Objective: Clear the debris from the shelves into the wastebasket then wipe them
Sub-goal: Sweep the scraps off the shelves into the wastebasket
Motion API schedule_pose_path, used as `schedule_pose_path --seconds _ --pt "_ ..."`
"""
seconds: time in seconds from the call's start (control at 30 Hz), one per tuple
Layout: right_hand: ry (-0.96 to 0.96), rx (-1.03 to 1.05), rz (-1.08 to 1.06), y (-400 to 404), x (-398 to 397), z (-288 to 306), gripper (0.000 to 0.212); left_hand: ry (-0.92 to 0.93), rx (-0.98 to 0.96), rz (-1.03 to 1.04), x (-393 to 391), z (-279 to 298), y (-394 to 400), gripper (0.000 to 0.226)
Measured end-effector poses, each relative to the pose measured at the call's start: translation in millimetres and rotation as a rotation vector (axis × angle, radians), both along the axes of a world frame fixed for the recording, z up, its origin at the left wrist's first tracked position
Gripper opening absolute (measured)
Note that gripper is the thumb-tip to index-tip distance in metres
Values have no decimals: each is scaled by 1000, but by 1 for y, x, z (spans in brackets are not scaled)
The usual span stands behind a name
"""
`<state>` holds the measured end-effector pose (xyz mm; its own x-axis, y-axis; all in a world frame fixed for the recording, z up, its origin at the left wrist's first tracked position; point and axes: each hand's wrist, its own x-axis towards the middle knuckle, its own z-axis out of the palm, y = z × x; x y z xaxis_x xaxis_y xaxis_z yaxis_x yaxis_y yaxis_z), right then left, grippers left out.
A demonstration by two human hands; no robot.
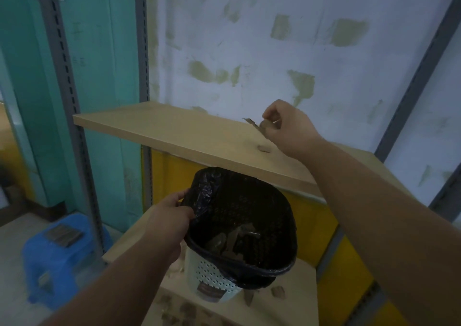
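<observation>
A big white wall (274,38) with green-brown patches fills the top of the frame. Grey metal posts (66,81) with slots stand at the left, next to a teal wall (104,63).

The top shelf (174,131), a tan wood board, runs across the middle of the frame. A lower shelf (287,298) sits at the bottom middle. Yellow panels (331,263) show between them at the lower right. A blue stool (57,253) stands on the floor at the lower left.

The wastebasket (214,278) is at the bottom middle, held up under the front edge of the top shelf. It is pale with small holes and has a black bag (224,201) inside. Brown scraps lie in the bag.

The left hand (172,216) holds the rim of the wastebasket; its grip is closed on the rim and the bag.

The right hand (287,126) is over the top shelf, at the middle right. Its grip pinches brown scraps of debris (257,126).

One small scrap (263,148) lies on the top shelf, just under that hand. More scraps (278,292) lie on the lower shelf beside the wastebasket.
</observation>
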<state>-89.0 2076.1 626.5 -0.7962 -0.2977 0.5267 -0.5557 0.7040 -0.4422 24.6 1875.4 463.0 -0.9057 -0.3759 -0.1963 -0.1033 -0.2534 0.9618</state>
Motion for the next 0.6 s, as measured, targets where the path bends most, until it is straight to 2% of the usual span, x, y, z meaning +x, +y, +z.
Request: schedule_pose_path --seconds 0.1,0.17,0.3,0.33,0.47,0.6 --pt "-39 -73 188 -4 51 -3 12 9 -2 -3 3 3 -1 62" --pt "-134 7 325 -7 74 -14 16 11 -3 -3 5 4 -2 60" --pt "-290 575 373 -23 88 -55 32 12 -26 2 8 5 -3 57" --pt "-292 644 370 -24 88 -63 36 5 -26 0 8 4 -3 56" --pt "-167 583 329 -16 85 -53 28 -16 13 -4 5 -1 -8 50" --pt "-96 514 276 -8 75 -38 23 -9 32 -8 1 -3 -3 63"
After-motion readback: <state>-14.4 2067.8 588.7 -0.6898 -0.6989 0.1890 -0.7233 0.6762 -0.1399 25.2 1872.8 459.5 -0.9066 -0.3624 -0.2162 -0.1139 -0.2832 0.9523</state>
